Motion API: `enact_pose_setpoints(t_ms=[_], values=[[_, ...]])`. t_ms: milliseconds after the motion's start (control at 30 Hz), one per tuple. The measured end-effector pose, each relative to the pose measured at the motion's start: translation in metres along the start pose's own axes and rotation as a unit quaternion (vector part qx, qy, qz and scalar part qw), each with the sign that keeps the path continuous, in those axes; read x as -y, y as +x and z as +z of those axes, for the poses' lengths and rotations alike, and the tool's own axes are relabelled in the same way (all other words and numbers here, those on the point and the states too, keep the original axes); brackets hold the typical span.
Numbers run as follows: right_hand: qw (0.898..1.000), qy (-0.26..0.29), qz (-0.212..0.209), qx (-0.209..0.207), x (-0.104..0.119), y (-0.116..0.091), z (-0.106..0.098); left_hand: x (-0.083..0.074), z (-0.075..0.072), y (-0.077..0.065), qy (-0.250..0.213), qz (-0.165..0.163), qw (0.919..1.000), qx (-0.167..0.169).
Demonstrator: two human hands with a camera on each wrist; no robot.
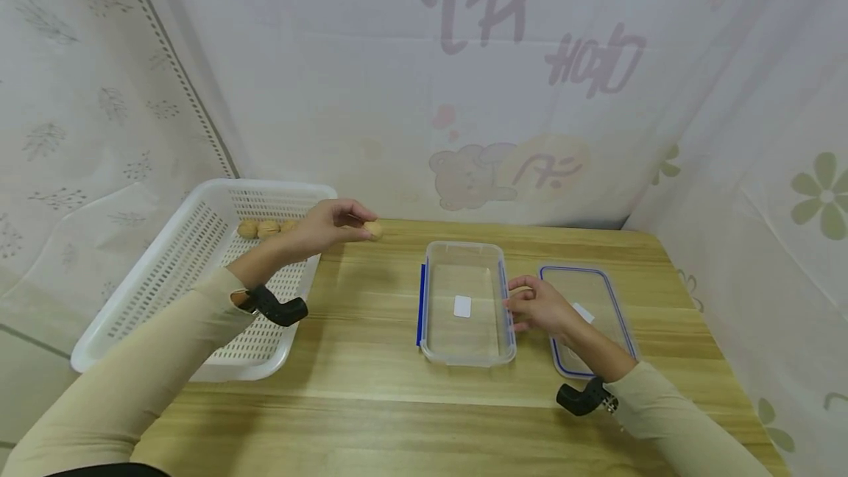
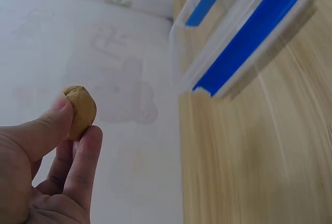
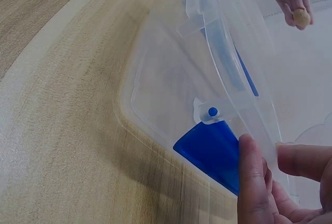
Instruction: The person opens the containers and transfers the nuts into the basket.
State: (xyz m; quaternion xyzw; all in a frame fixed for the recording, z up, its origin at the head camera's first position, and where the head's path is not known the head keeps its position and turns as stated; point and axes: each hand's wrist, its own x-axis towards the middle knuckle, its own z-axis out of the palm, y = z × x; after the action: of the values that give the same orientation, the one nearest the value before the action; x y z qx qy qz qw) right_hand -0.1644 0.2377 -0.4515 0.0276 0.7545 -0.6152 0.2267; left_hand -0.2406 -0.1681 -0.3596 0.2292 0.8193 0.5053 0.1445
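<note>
My left hand (image 1: 331, 224) pinches a walnut (image 2: 81, 111) between thumb and fingertips, in the air to the right of a white plastic basket (image 1: 93, 341). More walnuts (image 1: 268, 229) lie inside that basket, partly hidden by my left hand and forearm. A clear plastic container (image 1: 467, 348) with blue side latches stands on the table, its lid off. My right hand (image 1: 535, 305) grips the container's right side, with fingers by the blue latch (image 3: 210, 154) and the thumb at the rim in the right wrist view.
The container's lid (image 1: 583, 285), with a blue seal, lies on the wooden table (image 1: 371, 418) right of the container, partly under my right forearm. Printed cloth (image 1: 371, 94) hangs behind the table and along both sides.
</note>
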Motion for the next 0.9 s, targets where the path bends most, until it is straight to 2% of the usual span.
enact_pose_setpoints(t_ms=[333,533,900], values=[[1.0,0.0,0.003,-0.004,0.001,0.0,0.001,0.014,-0.026,-0.022,-0.014,-0.017,0.9991,-0.035],[1.0,-0.001,0.001,-0.004,0.0,0.0,0.001,0.021,-0.04,-0.031,0.002,-0.021,0.998,-0.06],[1.0,-0.004,0.002,-0.004,0.001,-0.001,0.001,0.041,-0.069,-0.049,0.006,-0.066,0.9927,-0.101]])
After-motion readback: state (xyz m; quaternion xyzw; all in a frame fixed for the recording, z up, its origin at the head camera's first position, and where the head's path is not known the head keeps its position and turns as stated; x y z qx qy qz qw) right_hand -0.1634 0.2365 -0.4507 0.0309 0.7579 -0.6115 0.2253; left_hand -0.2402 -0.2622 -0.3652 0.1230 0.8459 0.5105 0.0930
